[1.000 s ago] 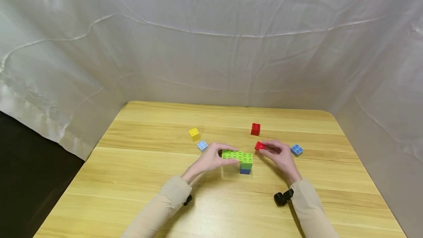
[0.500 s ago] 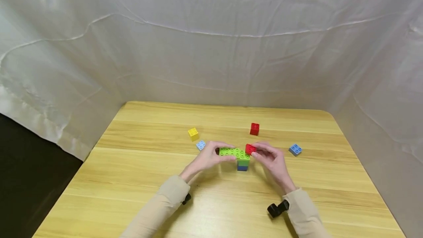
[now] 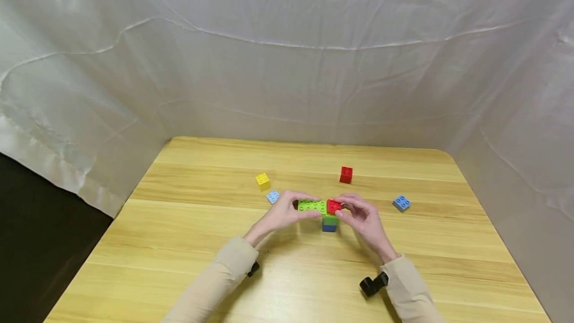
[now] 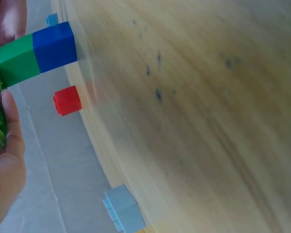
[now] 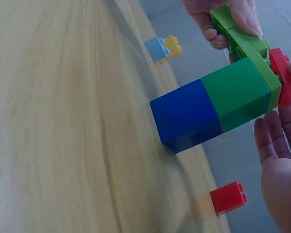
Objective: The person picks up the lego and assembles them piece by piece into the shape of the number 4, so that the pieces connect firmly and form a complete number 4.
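Note:
A long lime-green building brick (image 3: 309, 206) lies across the top of a tower made of a green block (image 5: 238, 94) over a dark blue block (image 5: 186, 116). My left hand (image 3: 280, 212) pinches its overhanging left end between thumb and fingers. Between the thumb and fingers of my right hand (image 3: 364, 219) is a flat red brick (image 3: 334, 207), above the right end of the lime brick. In the right wrist view the red brick sits at a slight slant against the lime studs; whether it is pressed fully down I cannot tell.
Behind the tower stands a red block (image 3: 346, 175). A blue brick (image 3: 401, 203) lies to the right of my right hand. Past my left hand are a light blue brick (image 3: 272, 197) and a yellow block (image 3: 262, 182). Grey fabric (image 3: 287, 88) hangs around the wooden table (image 3: 179, 253).
My right hand has moved left with the flat red brick, from beside the tower to the top of the lime brick's right end. My left hand keeps its hold on the lime brick.

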`<move>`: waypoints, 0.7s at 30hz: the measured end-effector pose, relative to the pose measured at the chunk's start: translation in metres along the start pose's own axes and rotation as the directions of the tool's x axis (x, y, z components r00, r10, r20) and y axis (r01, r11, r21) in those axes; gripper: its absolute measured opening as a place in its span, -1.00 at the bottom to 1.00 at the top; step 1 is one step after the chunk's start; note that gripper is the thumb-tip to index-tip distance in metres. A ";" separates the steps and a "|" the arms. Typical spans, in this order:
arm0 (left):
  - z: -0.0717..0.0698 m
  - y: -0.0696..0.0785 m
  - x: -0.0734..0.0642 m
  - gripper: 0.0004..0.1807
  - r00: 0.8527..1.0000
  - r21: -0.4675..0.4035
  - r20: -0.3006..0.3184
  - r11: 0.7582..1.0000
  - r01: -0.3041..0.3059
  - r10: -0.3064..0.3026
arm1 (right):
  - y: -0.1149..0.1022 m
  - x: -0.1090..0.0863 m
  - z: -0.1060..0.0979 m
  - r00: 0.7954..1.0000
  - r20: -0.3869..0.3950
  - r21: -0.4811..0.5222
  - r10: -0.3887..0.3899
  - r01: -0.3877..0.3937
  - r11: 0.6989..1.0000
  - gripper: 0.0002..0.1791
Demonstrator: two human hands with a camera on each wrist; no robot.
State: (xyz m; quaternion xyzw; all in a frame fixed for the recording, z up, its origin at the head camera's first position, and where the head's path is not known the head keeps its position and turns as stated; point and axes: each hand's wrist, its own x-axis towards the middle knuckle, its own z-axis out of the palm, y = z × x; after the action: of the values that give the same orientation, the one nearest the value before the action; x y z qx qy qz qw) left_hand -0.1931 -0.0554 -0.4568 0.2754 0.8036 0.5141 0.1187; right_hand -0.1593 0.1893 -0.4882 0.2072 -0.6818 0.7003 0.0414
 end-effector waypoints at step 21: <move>0.000 -0.001 0.001 -0.57 1.000 -0.012 0.006 1.000 -0.008 0.008 | 0.002 0.002 0.004 1.000 -0.005 -0.046 0.029 -0.029 0.998 -0.62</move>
State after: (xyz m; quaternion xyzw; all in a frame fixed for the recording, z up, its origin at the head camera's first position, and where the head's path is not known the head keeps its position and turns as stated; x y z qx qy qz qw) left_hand -0.1949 -0.0553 -0.4576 0.2793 0.7990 0.5187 0.1207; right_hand -0.1615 0.1850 -0.4897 0.1947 -0.7007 0.6853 0.0373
